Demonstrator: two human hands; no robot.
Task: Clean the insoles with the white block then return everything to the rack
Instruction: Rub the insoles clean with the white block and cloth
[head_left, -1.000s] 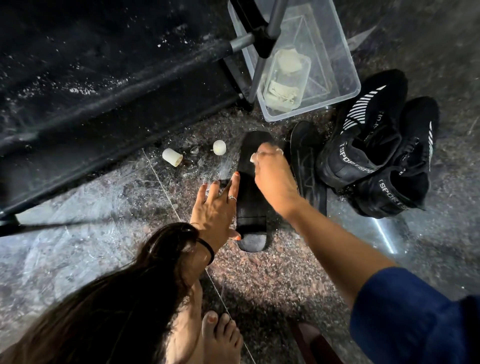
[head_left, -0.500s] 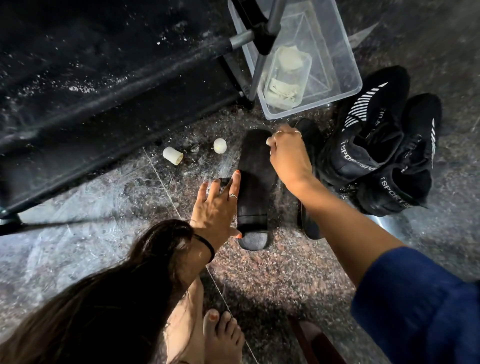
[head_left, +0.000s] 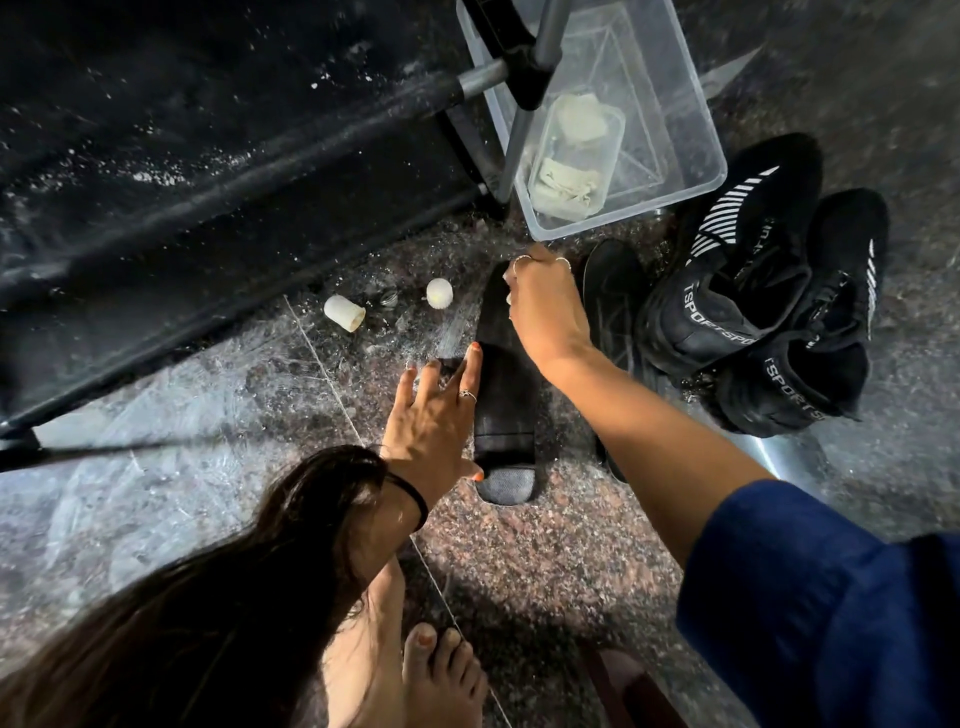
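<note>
A black insole (head_left: 506, 410) lies lengthwise on the speckled stone floor, grey at its near end. My left hand (head_left: 431, 426) lies flat with fingers spread along the insole's left edge, thumb on its near part, pinning it down. My right hand (head_left: 545, 312) is closed at the insole's far end. The white block is almost wholly hidden inside its fingers. A second black insole (head_left: 613, 301) lies just right of the first, partly under my right forearm. The black fabric rack (head_left: 208, 156) fills the upper left.
Two black sport shoes (head_left: 753, 322) stand at the right. A clear plastic bin (head_left: 691, 130) holding a small tub (head_left: 576, 156) sits behind the insoles, by the rack's metal leg (head_left: 524, 130). Two white pieces (head_left: 344, 313) (head_left: 439, 293) lie near the rack. My bare foot (head_left: 436, 675) is below.
My right hand has slid from the insole's middle up to its far end. My left hand has stayed pressed on the insole's left edge.
</note>
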